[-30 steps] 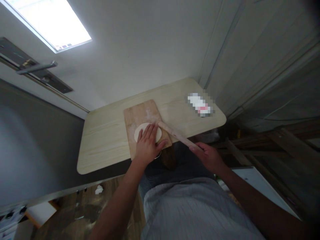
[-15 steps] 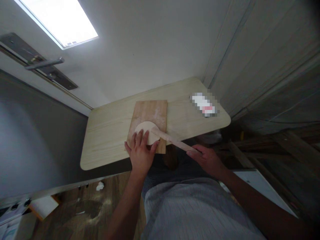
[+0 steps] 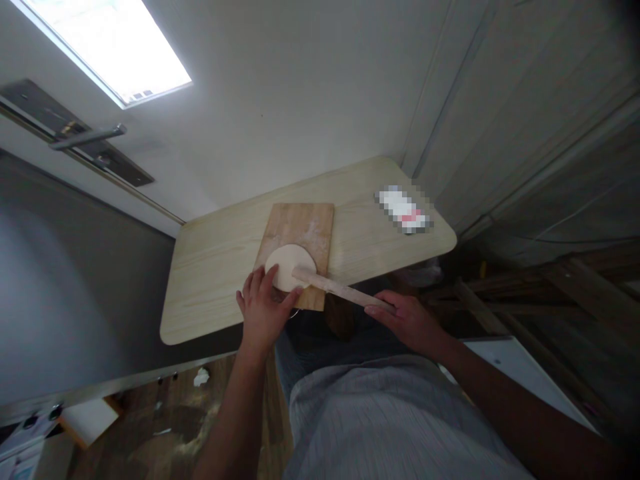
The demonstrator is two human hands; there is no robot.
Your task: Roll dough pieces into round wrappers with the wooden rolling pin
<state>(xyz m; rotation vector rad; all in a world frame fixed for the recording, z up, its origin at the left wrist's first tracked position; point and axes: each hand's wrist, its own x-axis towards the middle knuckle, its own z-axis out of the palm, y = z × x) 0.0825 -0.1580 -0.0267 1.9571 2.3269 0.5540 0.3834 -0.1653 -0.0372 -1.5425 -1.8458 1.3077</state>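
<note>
A flat round sheet of dough [image 3: 289, 261] lies on the near half of a floured wooden board [image 3: 300, 223]. My left hand [image 3: 263, 305] holds the dough at its near left edge, thumb and index finger on the rim; the other fingers rest bent beside it, over the board's left edge. In my right hand [image 3: 407, 319] is one end of a pale wooden rolling pin [image 3: 345, 291], fingers wrapped round it. The pin slants up to the left, its far tip over the right part of the dough.
The board sits on a light wooden table [image 3: 210, 267] with rounded corners, against a white door with a metal handle [image 3: 87, 137]. A blurred-out white object [image 3: 403, 208] lies at the table's right. Crumpled white paper [image 3: 201, 377] is on the floor, lower left.
My left hand has slid left and nearer me, from lying across the dough to its edge. The dough has shifted slightly left, and the pin's tip has moved left and nearer.
</note>
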